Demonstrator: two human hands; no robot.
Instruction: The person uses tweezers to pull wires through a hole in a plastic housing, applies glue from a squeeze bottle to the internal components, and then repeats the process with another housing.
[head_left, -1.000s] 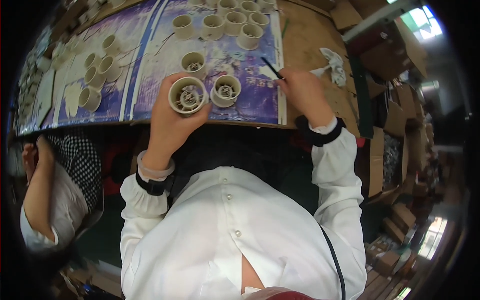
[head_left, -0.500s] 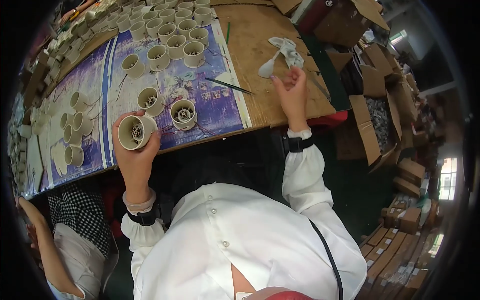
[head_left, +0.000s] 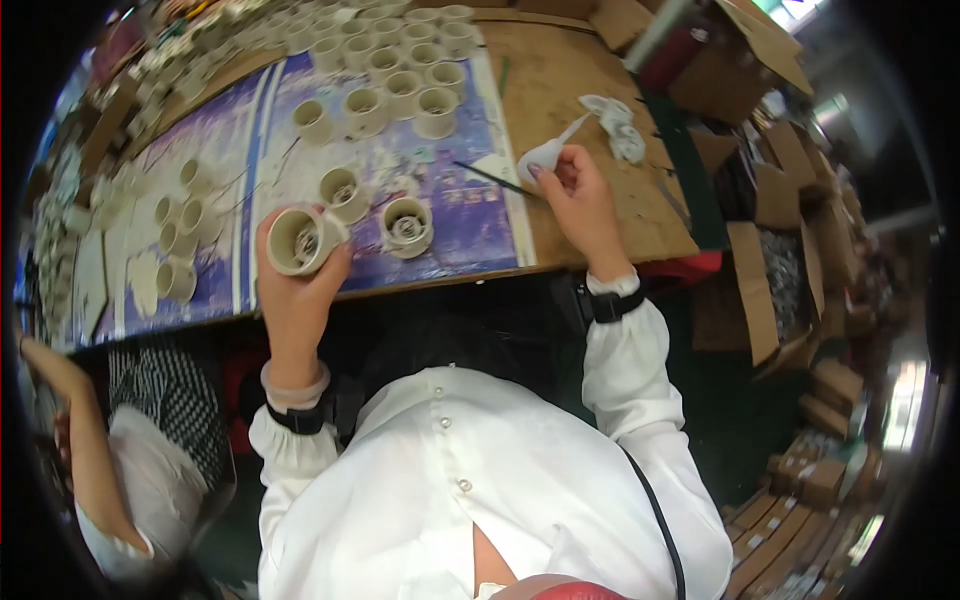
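My left hand [head_left: 303,305] is wrapped round a cream cup-shaped housing [head_left: 284,245], its open mouth tilted up toward me over the table's front edge. A metal part sits inside it, blurred now. My right hand [head_left: 586,208] pinches a white squeeze bulb [head_left: 541,158] with a thin nozzle pointing away to the upper right. Close by the held housing stand two more on the table, one housing [head_left: 344,196] just behind it and another housing [head_left: 407,228] to its right. Beneath the bulb, a dark thin rod [head_left: 492,177] lies across the edge of the printed sheet.
Many similar housings [head_left: 384,66] crowd the back of the table, and a smaller group [head_left: 178,280] stands at left. A crumpled white cloth [head_left: 622,130] lies on the cardboard [head_left: 545,60]. Open cartons [head_left: 752,290] are on the right. Another person's arm [head_left: 90,440] shows at lower left.
My right hand has closed on the white squeeze bulb and lifted it off the cardboard, away from the cloth. The left hand still grips the housing. The whole view has shifted slightly.
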